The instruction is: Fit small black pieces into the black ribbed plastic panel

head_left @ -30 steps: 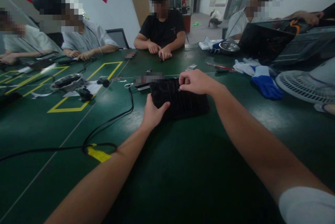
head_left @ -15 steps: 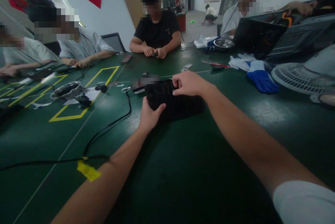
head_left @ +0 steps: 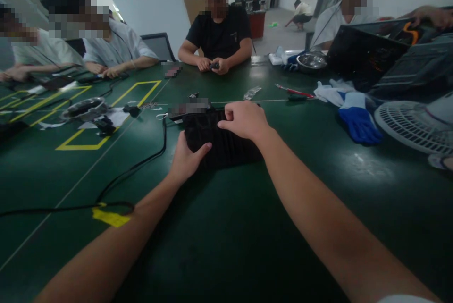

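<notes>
A black, soft-looking bag (head_left: 230, 149) with ribbed or folded sections lies on the green table in front of me. My left hand (head_left: 187, 159) grips its left end, thumb on top and the other fingers hidden beneath or behind. At the bag's upper edge my right hand (head_left: 244, 119) is closed, with thumb and curled index finger pinching there. The exact part between those fingertips is too dark to make out. Just behind the bag's left corner sits a dark box-shaped item (head_left: 177, 113), partly blurred out, near a black cable (head_left: 164, 140).
Yellow tape (head_left: 113, 218) tags the cable by my left forearm. A metal ring-shaped part (head_left: 85, 108) stands left. Blue-and-white gloves (head_left: 357, 119), a red pen-like tool (head_left: 295, 91), a fan (head_left: 406, 123) and a metal bowl (head_left: 311, 61) are right. Several people sit around the table.
My view has shifted, so the gloves and fan appear farther right. Both hands and the bag appear slightly more to the left. The grip on the bag looks the same.
</notes>
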The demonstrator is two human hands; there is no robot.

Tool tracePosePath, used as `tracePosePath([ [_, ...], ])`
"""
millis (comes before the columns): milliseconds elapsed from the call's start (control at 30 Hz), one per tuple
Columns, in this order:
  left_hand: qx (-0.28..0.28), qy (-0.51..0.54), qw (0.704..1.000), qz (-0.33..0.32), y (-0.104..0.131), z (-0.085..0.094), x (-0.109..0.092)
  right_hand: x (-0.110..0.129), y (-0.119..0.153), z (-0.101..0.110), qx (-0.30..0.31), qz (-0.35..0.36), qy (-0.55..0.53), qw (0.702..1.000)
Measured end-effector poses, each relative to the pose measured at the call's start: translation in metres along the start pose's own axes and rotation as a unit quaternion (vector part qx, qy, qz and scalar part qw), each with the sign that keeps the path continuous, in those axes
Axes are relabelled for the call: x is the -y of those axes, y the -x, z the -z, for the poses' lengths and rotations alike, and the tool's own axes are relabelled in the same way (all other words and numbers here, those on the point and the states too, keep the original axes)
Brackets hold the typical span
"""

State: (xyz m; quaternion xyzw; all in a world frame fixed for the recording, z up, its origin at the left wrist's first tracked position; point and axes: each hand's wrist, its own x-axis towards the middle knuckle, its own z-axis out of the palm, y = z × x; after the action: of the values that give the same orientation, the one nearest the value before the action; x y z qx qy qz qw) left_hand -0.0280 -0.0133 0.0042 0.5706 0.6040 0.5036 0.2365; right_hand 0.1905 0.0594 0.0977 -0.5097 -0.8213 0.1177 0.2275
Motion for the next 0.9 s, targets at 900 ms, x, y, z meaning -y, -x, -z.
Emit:
tracePosePath([
  [900, 0.001, 0.042, 0.999, 0.002, 0.001, -0.009, 0.002, 0.015, 0.008, 0.011, 0.067, 0.113, 0.068, 0.989],
])
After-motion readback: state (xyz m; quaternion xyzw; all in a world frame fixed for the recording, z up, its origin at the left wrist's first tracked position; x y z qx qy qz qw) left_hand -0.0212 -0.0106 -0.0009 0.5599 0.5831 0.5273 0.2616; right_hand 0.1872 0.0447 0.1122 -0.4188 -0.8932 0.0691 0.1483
